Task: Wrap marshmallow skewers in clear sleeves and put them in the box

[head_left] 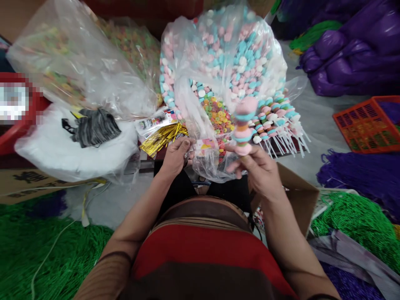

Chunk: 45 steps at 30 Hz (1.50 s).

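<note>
My right hand (261,171) grips a candy skewer (244,112) near its lower end. Pink, blue and orange pieces are stacked on it, and it stands roughly upright. To the left, my left hand (176,155) is closed in a pinch on the edge of a clear printed bag (204,146) with pink and yellow marks. Just beyond that hand lie gold twist ties (164,137) and a stack of printed bags (156,121). Ring-shaped gummies (217,114) fill an open plastic bag between my hands. Finished-looking candy skewers (275,118) with white sticks lie in a pile at the right.
A big clear bag of pink, blue and white candies (246,50) stands behind. Another bag of ring candies (62,54) is at left, near a white bundle (75,160) with grey sleeves (96,127). An orange crate (368,125) and cardboard box (300,193) are at right.
</note>
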{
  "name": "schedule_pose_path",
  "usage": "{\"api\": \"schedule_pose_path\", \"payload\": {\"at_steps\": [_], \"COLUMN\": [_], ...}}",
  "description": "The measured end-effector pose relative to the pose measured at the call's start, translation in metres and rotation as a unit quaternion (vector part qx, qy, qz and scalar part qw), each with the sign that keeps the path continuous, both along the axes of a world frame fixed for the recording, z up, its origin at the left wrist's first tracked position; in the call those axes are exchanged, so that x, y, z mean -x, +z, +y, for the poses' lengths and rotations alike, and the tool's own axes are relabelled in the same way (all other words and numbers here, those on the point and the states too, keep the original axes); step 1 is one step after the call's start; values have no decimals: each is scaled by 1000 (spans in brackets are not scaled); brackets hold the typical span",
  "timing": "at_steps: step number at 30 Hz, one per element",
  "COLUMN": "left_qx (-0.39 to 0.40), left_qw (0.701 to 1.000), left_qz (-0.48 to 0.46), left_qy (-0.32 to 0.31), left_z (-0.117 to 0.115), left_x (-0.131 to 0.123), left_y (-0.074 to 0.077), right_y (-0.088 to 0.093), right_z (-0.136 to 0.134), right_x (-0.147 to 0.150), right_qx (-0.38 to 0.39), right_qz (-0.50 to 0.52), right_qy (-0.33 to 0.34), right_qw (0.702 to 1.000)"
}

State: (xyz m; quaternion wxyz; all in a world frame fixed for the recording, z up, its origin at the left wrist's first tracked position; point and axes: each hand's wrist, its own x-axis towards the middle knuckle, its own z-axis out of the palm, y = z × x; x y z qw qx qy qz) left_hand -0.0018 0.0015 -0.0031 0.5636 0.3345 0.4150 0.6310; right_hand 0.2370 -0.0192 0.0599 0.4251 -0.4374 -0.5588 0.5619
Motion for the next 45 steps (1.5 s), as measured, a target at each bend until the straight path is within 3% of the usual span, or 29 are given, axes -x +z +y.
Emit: {"api": "schedule_pose_path", "payload": {"at_steps": [4,11,20,31,38,45], "left_qx": [-3,-20,-42,-98,-139,-162], "left_qw": [998,998,998,981,967,956], "left_qz": [-57,-57,1,111,174,196], "left_qy": [-19,-37,-48,-125,-125,-148], "left_z": [1,-2,-3,-4,-2,-1], "left_x": [5,5,10,22,30,28], "left_y": [-1,-3,-3,-11,-13,-11], "right_y": [4,-1,1,23,30,33], "right_z": [-3,-12,-9,-5,-4,-2], "right_x": [-27,-44,-59,-84,-98,-92], "right_qx": [-22,-82,-188,-194,-205,-226], "right_qz": [-39,-145,-327,-350,-383,-374], "right_qy": [-42,-32,-15,15,4,29], "right_qw": [998,986,926,916,901,899]}}
